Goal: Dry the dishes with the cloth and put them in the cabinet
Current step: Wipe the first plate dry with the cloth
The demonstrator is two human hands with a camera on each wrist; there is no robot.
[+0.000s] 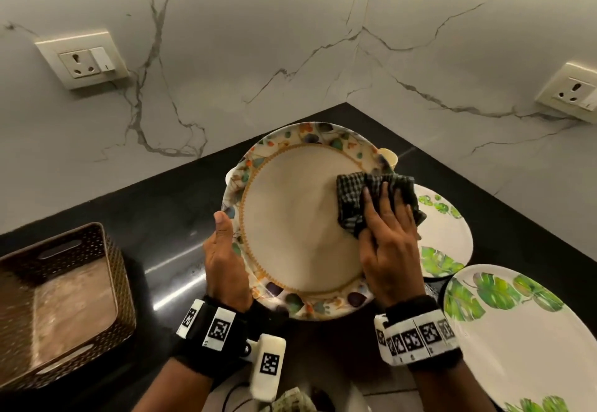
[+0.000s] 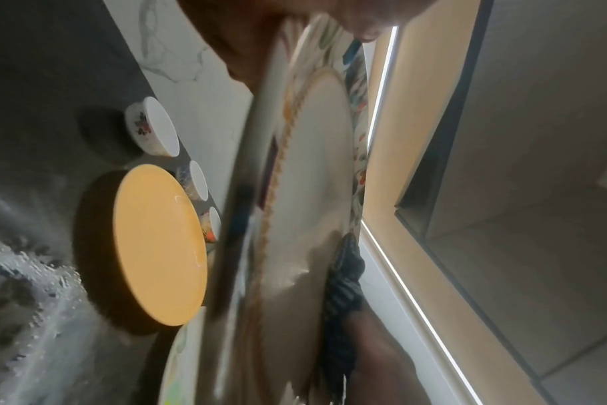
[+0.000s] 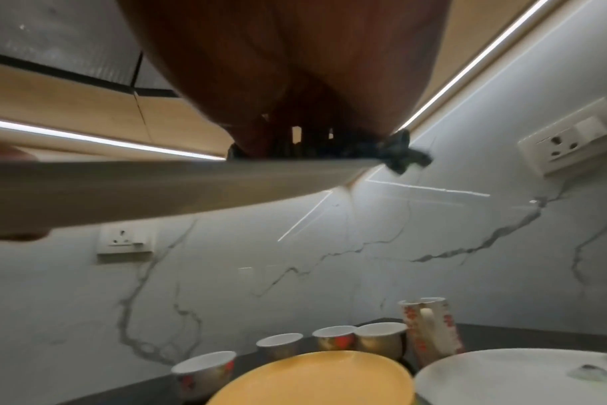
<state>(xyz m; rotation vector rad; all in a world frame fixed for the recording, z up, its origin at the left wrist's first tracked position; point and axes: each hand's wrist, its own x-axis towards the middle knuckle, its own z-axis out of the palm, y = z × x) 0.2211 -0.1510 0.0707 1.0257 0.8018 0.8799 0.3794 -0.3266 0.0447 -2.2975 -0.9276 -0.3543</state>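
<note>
One large round cream plate with a floral rim is held above the black stone counter in the corner of the marble-look walls. The left hand grips its left edge, thumb on the patterned rim and fingers hidden beneath. The right hand lies flat on the plate's right side, fingers straight, pressing one dark checked cloth against the cream face; the cloth reaches past the rim.

Two white plates with green leaf prints lie on the counter to the right: one partly under the right hand, the other nearer the viewer. One round yellow plate sits under the held plate, seen from the wrist views. Behind it stand four small white floral bowls and one tall patterned mug. One brown perforated plastic basket stands at the left. Two wall sockets are mounted, one per wall.
</note>
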